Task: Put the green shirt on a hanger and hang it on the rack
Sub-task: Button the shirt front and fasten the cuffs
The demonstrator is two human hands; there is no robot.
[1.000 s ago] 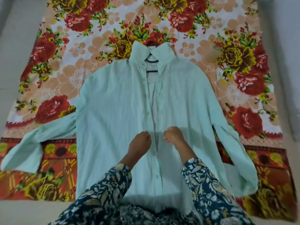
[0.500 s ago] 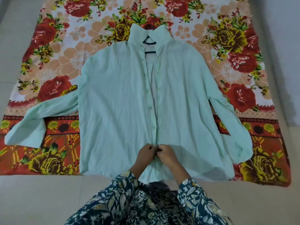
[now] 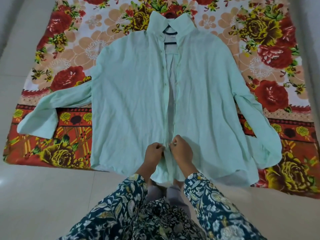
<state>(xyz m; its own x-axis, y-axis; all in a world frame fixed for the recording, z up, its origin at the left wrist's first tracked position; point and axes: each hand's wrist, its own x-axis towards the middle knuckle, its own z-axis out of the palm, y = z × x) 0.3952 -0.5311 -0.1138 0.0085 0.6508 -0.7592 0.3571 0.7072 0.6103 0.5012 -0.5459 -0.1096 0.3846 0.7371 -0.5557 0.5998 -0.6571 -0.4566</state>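
Observation:
The pale green shirt lies flat, front up, on a floral sheet, sleeves spread to both sides. A dark hanger sits inside it and shows only in the open collar gap. The front placket is open down the middle. My left hand pinches the left placket edge near the hem. My right hand pinches the right edge right beside it, the two hands almost touching. No rack is in view.
The floral sheet with red and yellow roses covers the pale tiled floor, its near edge just beyond my knees. A pale wall or furniture edge rises along the right side.
My hands moved from the mid placket down toward the hem and came together; now they sit slightly higher, pinching the two edges. The view has shifted closer.

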